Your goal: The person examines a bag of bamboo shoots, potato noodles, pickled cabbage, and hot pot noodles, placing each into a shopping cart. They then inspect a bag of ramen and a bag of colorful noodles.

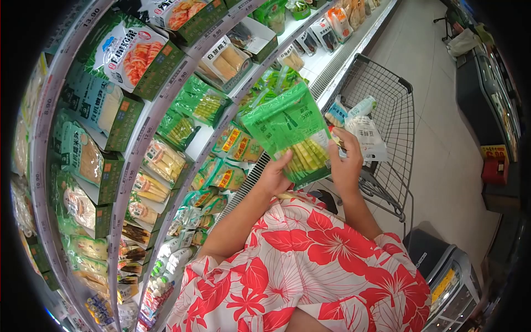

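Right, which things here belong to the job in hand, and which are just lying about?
Job: green packet, left hand holding it, right hand at its edge.
Just nearby, unheld: shopping cart, white bag in it, green shelf packets, red box.

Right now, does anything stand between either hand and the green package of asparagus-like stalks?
Nothing visible does. The left hand grips the green package directly at its lower left, thumb in front; the right hand is at its right edge.
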A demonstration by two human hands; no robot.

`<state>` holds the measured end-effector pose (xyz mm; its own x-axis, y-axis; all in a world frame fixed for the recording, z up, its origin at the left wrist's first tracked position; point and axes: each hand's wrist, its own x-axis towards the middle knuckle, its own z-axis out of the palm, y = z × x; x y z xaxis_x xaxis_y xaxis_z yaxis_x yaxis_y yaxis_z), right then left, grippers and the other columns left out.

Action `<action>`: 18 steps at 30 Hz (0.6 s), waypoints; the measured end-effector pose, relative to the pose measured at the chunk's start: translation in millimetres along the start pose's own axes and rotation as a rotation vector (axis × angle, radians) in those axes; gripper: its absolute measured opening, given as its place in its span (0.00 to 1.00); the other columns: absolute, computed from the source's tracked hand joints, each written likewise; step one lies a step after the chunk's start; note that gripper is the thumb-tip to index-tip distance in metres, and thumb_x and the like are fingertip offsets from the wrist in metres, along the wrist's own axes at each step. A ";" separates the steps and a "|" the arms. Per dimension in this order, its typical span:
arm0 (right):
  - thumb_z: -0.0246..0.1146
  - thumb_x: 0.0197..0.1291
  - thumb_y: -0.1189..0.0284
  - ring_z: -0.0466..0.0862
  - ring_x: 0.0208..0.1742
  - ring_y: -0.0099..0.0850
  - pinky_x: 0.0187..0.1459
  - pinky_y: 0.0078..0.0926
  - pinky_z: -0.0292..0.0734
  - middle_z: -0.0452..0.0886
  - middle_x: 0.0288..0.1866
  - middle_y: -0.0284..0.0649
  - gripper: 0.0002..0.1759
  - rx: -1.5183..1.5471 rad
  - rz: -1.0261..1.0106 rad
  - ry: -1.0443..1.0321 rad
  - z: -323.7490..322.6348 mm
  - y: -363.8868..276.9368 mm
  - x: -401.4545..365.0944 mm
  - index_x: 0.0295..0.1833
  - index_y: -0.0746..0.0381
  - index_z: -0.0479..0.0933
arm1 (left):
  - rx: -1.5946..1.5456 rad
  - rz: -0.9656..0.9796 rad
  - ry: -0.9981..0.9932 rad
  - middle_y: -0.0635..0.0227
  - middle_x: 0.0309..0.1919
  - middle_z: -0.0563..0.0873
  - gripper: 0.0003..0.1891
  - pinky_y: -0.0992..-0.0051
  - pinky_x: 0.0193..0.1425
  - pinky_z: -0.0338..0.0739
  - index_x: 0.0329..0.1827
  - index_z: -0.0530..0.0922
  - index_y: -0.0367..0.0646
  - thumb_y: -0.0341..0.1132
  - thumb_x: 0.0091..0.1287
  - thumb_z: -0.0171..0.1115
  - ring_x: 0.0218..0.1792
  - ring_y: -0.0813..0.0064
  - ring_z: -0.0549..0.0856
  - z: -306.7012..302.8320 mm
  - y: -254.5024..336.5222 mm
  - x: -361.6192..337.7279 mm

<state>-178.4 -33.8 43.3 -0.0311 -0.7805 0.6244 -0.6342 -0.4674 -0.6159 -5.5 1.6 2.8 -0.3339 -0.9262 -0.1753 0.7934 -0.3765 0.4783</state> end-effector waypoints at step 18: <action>0.60 0.66 0.71 0.76 0.39 0.15 0.44 0.14 0.70 0.80 0.39 0.32 0.12 1.021 0.913 -0.357 7.3 31.9 -13.3 0.48 0.69 0.77 | -0.203 -0.029 -0.011 0.57 0.66 0.71 0.32 0.55 0.71 0.61 0.70 0.62 0.42 0.55 0.71 0.46 0.66 0.57 0.71 -3.6 4.4 -9.0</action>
<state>-192.6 -41.4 11.8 0.1712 -0.9567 -0.2354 0.3372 0.2814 -0.8984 2.8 8.2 3.4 -0.3626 -0.9151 -0.1764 0.8695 -0.4003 0.2894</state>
